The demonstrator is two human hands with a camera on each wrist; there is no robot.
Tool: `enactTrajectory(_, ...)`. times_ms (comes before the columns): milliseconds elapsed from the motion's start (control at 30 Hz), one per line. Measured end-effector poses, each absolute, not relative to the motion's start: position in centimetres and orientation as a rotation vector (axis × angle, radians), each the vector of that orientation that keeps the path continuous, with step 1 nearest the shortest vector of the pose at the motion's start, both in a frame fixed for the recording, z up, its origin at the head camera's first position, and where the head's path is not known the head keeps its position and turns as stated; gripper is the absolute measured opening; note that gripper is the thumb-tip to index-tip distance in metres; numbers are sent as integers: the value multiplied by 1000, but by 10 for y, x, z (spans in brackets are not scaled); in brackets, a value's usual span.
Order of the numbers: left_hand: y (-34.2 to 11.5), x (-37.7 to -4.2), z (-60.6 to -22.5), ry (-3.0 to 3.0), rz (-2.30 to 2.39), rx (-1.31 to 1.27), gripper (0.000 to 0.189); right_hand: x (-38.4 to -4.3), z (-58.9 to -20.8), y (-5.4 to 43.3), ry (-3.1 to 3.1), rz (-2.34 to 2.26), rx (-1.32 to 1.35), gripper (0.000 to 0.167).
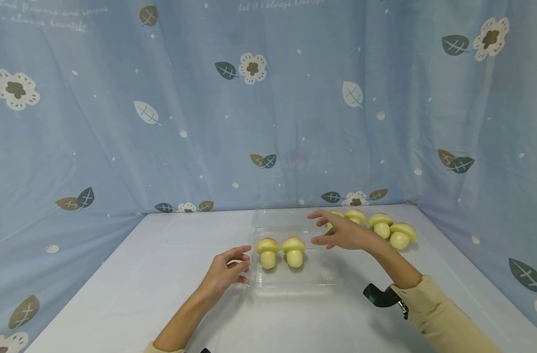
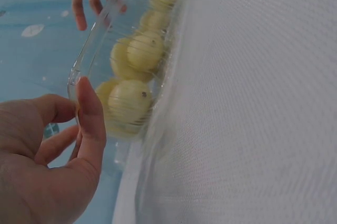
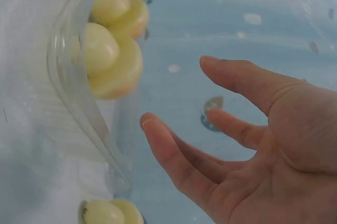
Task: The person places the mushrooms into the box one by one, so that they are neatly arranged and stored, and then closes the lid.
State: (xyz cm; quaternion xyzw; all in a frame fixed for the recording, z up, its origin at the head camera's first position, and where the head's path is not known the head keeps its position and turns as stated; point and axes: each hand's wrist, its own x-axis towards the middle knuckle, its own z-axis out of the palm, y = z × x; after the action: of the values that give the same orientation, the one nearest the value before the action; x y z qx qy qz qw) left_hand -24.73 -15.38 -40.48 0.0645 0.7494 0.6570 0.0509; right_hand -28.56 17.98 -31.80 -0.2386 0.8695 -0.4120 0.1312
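Observation:
A clear plastic box (image 1: pixel 294 284) lies on the table with its lid (image 1: pixel 274 219) folded back. Inside, side by side, are two yellow toy mushrooms (image 1: pixel 294 252), caps toward the back. At the box's left edge my left hand (image 1: pixel 226 269) pinches the rim (image 2: pixel 84 50) between thumb and fingers. My right hand (image 1: pixel 345 233) hovers over the box's right back part, fingers spread and nothing between thumb and fingertips. In the right wrist view the right hand (image 3: pixel 237 140) is apart from the box wall (image 3: pixel 60 71).
Several more yellow mushrooms (image 1: pixel 380 225) lie on the table right of the box, some partly hidden behind the right hand. A white cloth covers the table (image 1: pixel 162 274). A blue patterned curtain (image 1: pixel 197 147) closes off the back and sides.

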Motion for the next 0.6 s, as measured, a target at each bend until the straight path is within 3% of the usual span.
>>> enactTrajectory(600,-154,-246,-405,2271,2003,191,44,-278,-323,228,2683,-1178,-628,67)
